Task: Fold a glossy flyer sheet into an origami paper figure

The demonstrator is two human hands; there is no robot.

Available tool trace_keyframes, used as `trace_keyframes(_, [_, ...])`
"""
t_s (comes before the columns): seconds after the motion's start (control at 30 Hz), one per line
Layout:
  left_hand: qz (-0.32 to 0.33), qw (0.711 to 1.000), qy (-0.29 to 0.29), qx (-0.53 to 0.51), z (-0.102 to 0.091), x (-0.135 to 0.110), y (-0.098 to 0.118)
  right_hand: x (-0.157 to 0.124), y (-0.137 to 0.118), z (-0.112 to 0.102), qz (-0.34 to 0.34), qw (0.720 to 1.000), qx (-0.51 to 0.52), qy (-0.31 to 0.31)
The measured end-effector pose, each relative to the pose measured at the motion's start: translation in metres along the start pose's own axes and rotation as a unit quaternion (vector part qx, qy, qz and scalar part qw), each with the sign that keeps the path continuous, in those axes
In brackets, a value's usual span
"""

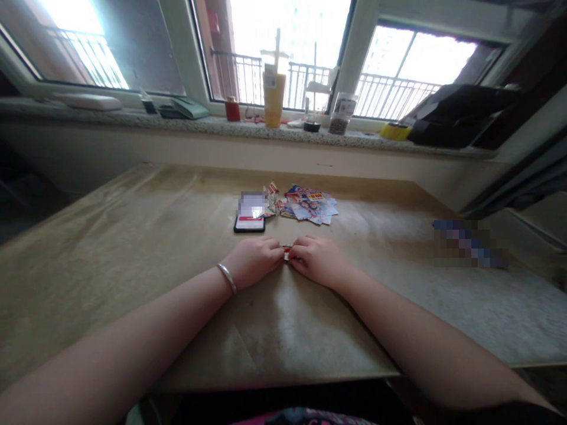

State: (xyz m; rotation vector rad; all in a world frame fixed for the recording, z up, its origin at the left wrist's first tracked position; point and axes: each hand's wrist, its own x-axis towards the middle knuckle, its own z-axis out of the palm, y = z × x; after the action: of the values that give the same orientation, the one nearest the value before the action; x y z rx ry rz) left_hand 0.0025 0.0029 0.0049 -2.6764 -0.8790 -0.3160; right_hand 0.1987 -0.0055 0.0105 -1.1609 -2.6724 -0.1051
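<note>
Red and white, a small piece (286, 252) is held between the narrowed fingers of the left hand (254, 260) and right hand (322, 260), on the near side of the phone (250, 224) and slightly to its right. Crumpled scraps (275, 205) are bunched at the phone's right edge; farther right of it, printed cards (312, 206) are heaped on the table (186, 230).

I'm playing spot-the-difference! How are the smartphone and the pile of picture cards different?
The smartphone is one dark-edged rectangle; the card pile is many overlapping, colourful pieces. The smartphone lies on the left, the card pile on the right. Both lie on the table.
</note>
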Motion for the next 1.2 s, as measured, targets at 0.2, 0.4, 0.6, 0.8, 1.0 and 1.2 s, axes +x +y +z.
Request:
trace_keyframes(0.2, [-0.038, 0.998, -0.013, -0.041, 0.001, 0.001, -0.005, 0.002, -0.001, 0.004, 0.038, 0.998, 0.055, 0.011])
trace_keyframes(0.4, [-0.023, 0.998, -0.016, -0.056, -0.001, -0.002, -0.010, 0.007, 0.001, 0.010, 0.059, 0.993, 0.098, 0.003])
trace_keyframes(0.6, [0.010, 0.999, 0.010, -0.044, -0.001, -0.003, -0.011, 0.009, 0.005, 0.013, 0.071, 0.990, 0.123, -0.004])
trace_keyframes(0.8, [0.039, 0.998, 0.036, -0.036, -0.002, -0.002, -0.011, 0.009, 0.007, 0.014, 0.099, 0.986, 0.137, 0.001])
trace_keyframes(1.0, [0.044, 0.995, 0.066, -0.063, 0.002, -0.002, -0.015, 0.009, 0.009, 0.016, 0.103, 0.983, 0.155, 0.005])
trace_keyframes(1.2, [0.023, 0.993, 0.037, -0.110, 0.004, -0.003, -0.015, 0.009, 0.010, 0.016, 0.115, 0.981, 0.155, 0.009])
